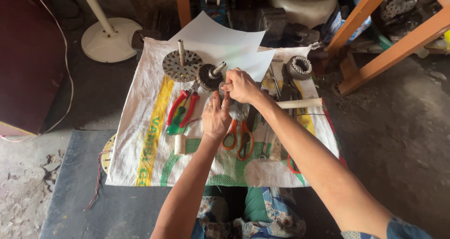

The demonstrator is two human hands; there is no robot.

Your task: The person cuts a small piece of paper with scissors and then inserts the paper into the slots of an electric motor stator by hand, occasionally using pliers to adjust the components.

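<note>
Near the frame's centre, the right hand (241,85) pinches a small metal piece (222,85) in closed fingers beside the dark rotor (209,76). The left hand (216,117) hovers below, fingers extended, above the orange-handled scissors (238,136) on the woven sack (140,140).

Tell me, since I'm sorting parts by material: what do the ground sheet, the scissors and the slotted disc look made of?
Ground sheet: probably woven plastic sacking, white with yellow and green print, visibly weave-textured.
Scissors: glossy orange handles, likely plastic; the blades are mostly hidden.
Slotted disc: dull grey metal, apparently steel, with an upright shaft.
</note>
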